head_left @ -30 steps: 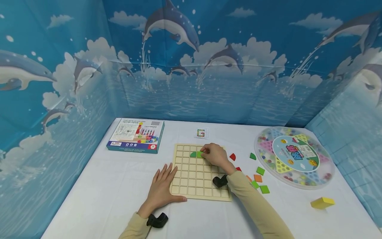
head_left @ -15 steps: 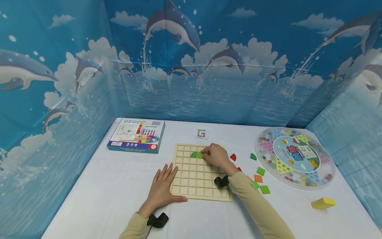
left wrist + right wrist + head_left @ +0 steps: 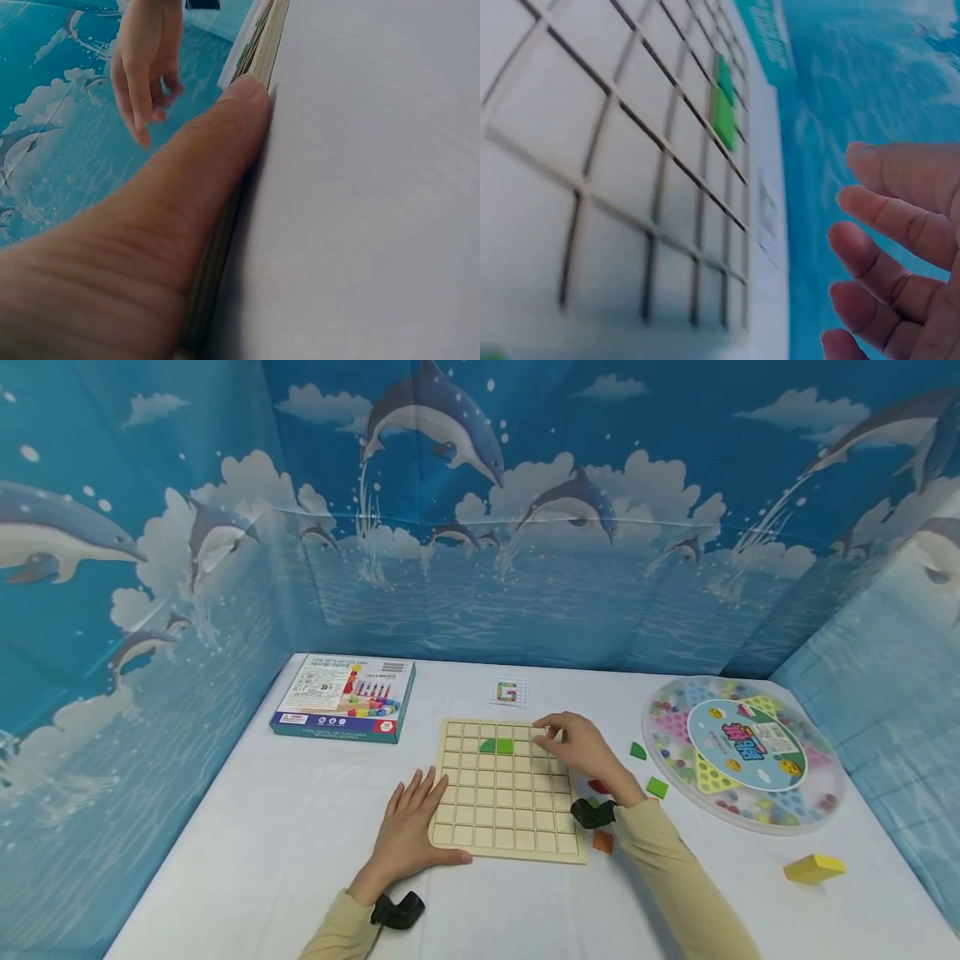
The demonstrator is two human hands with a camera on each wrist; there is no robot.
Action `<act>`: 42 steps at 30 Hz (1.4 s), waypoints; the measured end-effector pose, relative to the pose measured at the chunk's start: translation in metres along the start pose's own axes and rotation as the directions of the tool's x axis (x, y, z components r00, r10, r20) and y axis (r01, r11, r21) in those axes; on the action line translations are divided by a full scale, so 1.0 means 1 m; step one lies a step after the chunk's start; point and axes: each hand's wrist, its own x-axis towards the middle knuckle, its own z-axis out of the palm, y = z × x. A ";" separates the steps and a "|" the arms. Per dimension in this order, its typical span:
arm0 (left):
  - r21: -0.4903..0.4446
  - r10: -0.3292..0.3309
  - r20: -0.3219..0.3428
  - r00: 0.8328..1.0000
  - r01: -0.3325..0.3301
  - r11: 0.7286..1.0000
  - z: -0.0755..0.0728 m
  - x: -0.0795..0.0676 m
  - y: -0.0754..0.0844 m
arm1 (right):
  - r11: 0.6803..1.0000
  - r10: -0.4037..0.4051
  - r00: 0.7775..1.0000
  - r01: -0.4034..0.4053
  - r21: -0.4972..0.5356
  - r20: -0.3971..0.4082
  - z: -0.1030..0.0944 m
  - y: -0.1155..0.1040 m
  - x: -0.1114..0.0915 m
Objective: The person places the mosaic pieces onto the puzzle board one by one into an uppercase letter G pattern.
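A wooden grid board (image 3: 483, 793) lies on the table. My left hand (image 3: 405, 827) steadies it, fingers spread straight at its left edge. The left thumb (image 3: 217, 135) presses along the board's front edge in the left wrist view. Side by side in one upper row sit a dark green quarter-circle tile (image 3: 488, 746) and a light green square tile (image 3: 506, 746). My right hand (image 3: 581, 747) hovers over the board's far right corner. In the right wrist view its fingers (image 3: 900, 225) are apart and loosely bent, holding nothing.
Right of the board lie loose tiles: a red one (image 3: 599, 786), an orange square (image 3: 602, 842), a green square (image 3: 657, 787) and a green quarter-circle (image 3: 637, 750); the right sleeve covers others. A pattern card (image 3: 510, 692), toy box (image 3: 341, 697), round bead-filled case (image 3: 742, 756) and yellow block (image 3: 813, 868) surround it.
My right hand has let go of the light green square tile and moved right, leaving the tile on the board. The left hand has stayed in place.
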 end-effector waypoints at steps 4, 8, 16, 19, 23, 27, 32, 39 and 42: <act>0.008 -0.003 0.007 1.000 0.003 1.000 0.000 0.000 0.001 | 0.999 0.024 0.994 -0.027 -0.023 -0.105 -0.026 0.010 -0.024; 0.010 0.003 0.006 1.000 -0.003 1.000 0.000 -0.001 0.000 | 0.993 0.086 0.982 -0.099 -0.067 -0.169 -0.047 0.020 -0.049; 0.021 -0.002 -0.003 1.000 0.002 1.000 0.001 -0.001 -0.001 | 0.962 0.210 0.967 -0.230 -0.145 -0.141 -0.065 0.034 -0.087; 0.020 -0.001 0.001 1.000 0.001 1.000 0.001 -0.001 -0.001 | 0.955 0.238 0.964 -0.255 -0.153 -0.120 -0.066 0.037 -0.099; 0.008 -0.003 0.008 1.000 0.003 1.000 0.001 0.000 0.000 | 0.949 0.264 0.959 -0.277 -0.153 -0.104 -0.066 0.039 -0.110; 0.008 -0.008 0.007 1.000 0.008 1.000 0.000 0.000 0.000 | 0.944 0.275 0.956 -0.289 -0.161 -0.104 -0.065 0.041 -0.114; 0.005 -0.015 0.002 1.000 0.015 1.000 0.000 -0.001 -0.001 | 0.941 0.283 0.955 -0.294 -0.167 -0.089 -0.065 0.045 -0.114; -0.001 -0.009 0.007 1.000 0.009 1.000 0.001 0.000 -0.001 | 0.928 0.354 0.934 -0.345 -0.142 0.047 -0.060 0.047 -0.114; -0.003 -0.007 0.007 1.000 0.007 1.000 0.002 0.000 -0.001 | 0.919 0.370 0.926 -0.353 -0.177 0.074 -0.055 0.046 -0.114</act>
